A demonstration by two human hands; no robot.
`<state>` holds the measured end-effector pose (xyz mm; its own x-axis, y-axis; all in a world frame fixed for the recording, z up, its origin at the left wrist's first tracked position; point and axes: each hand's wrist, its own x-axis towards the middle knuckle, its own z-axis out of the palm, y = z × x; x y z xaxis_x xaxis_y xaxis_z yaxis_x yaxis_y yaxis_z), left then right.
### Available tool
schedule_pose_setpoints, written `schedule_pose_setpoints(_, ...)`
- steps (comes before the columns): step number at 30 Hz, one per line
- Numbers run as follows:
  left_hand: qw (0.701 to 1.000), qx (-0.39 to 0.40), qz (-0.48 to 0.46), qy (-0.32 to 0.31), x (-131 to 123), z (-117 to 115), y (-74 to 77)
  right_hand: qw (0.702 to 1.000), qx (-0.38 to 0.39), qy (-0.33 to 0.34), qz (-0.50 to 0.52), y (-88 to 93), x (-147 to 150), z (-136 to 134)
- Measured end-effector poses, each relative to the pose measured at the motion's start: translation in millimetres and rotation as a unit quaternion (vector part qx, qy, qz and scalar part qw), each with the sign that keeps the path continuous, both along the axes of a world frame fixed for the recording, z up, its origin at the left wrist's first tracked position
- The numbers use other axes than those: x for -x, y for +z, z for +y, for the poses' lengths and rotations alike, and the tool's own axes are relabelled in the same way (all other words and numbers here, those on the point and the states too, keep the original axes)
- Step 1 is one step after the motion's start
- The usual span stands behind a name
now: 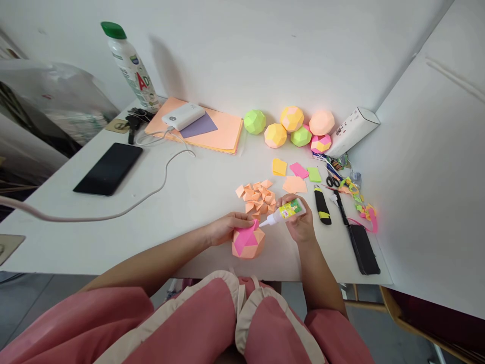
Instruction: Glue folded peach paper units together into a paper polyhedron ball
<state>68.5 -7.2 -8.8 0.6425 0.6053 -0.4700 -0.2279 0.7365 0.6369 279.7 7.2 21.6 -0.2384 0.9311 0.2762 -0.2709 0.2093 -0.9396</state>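
Observation:
My left hand (226, 228) grips a partly built paper ball (248, 243) of peach and pink folded facets, low over the table's front edge. A pink flap stands up at its top, beside my left fingertips. In my right hand (302, 225) is a glue bottle (286, 211), clear with a yellow and green label. It is tilted, its white nozzle pointing left at the pink flap; whether the tip touches the paper I cannot tell. Just behind the ball lies a pile of folded peach paper pieces (259, 198).
Several finished paper balls (291, 119) stand along the wall. Small paper stacks (295, 184), a box cutter (322, 205), scissors (332, 181) and a black pouch (362, 248) lie right. At left are a tablet (109, 169), a power bank (183, 116) on paper sheets, and a bottle (132, 71).

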Motion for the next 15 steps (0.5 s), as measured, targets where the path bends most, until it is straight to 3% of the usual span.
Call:
schedule_pose_setpoints(6,1.0,0.003,-0.007,-0.01,0.8,1.5,5.0,0.998,-0.024,0.054,-0.002,1.6,13.8,-9.6)
schedule_pose_setpoints(15,1.0,0.0,-0.007,-0.011,2.2,2.8,2.7,0.998,-0.05,0.013,-0.022,2.8,15.6,-12.5)
